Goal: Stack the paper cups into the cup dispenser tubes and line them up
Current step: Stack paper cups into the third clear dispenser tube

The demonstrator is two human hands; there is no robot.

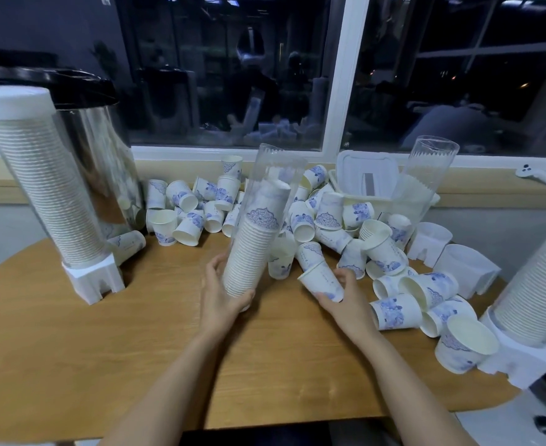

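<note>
My left hand (223, 294) grips the lower end of a clear dispenser tube (262, 220), tilted and partly filled with a stack of white cups. My right hand (345, 297) holds a single paper cup (321, 280) with blue print, lying sideways just right of the tube. A heap of loose blue-and-white paper cups (297, 214) covers the back and right of the wooden table (136, 349). A full tube with a white cap and base (43, 194) stands at the left. Another full tube (535, 291) leans at the right edge.
A steel urn with a black lid (104, 149) stands behind the left tube. An empty clear tube (423, 178) rests in a white basket (365, 185) at the back. Two loose white bases (464, 268) sit on the right. The window sill runs behind.
</note>
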